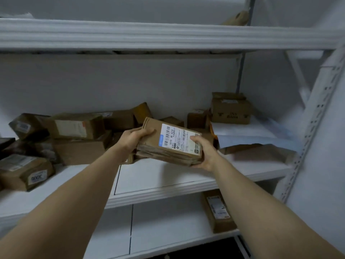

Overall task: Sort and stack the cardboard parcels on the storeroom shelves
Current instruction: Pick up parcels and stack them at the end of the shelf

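Cardboard parcel (172, 141) — between left hand (133, 139), right hand (205, 153)

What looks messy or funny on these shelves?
The pile of parcels on the left of the middle shelf is jumbled, boxes tilted every way, not stacked. A flattened brown packet lies at the right. The left hand and right hand grip a labelled parcel, tilted.

I've got one view only: a wide-angle camera on the wearer's head, facing the white shelving (315, 116) head-on and tipped slightly down. It sits close, with the forearms (74, 193) reaching in from the bottom edge. The middle shelf (158, 180) fills the centre, the upper shelf (149, 34) bows across the top, and the lower shelf (168, 221) shows below.
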